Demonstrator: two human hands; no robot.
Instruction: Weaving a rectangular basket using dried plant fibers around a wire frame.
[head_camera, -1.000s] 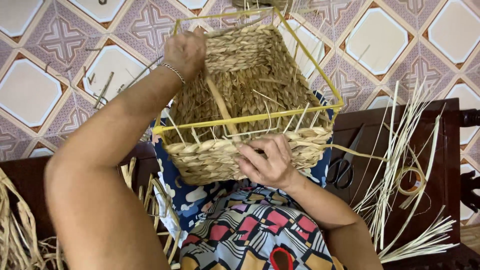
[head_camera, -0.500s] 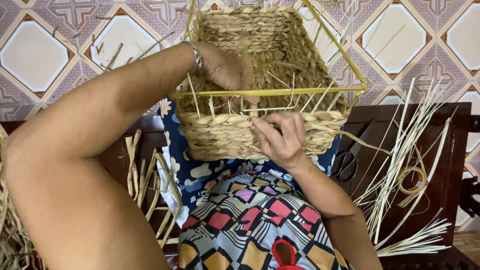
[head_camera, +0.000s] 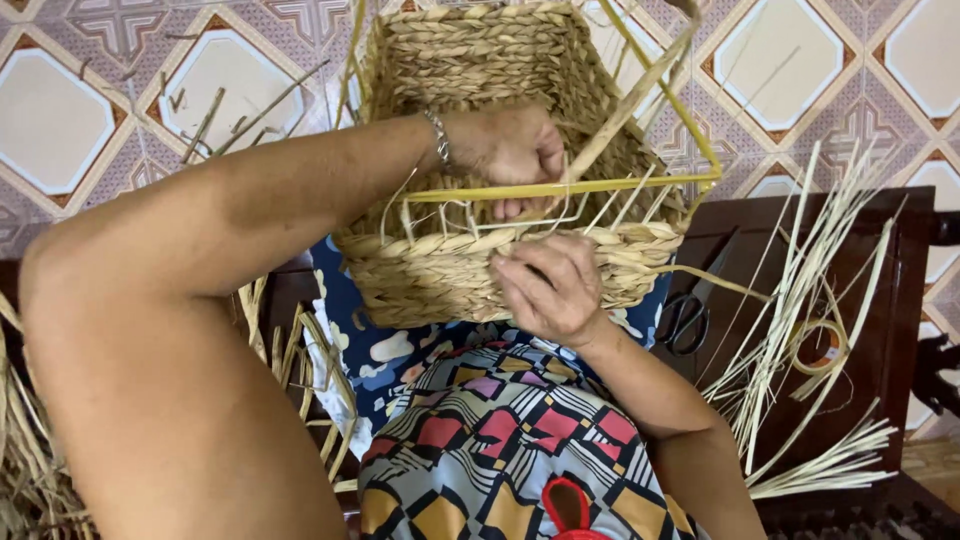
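Patterned floor tiles (head_camera: 60, 110) | left hand (head_camera: 510, 145) grip inside braided straw basket (head_camera: 470, 60), closure unclear | right hand (head_camera: 550, 290) pinching its rim

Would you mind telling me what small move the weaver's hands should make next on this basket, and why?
Probably the right hand should tuck the braided strand between the next bare uprights: the near wall of the basket stops short of the yellow frame, and the left hand inside steadies the work.

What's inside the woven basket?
The left hand reaches inside the woven basket, behind the yellow frame rod, with loose straw strands around it. The basket's bottom is hidden by the hand and wall.
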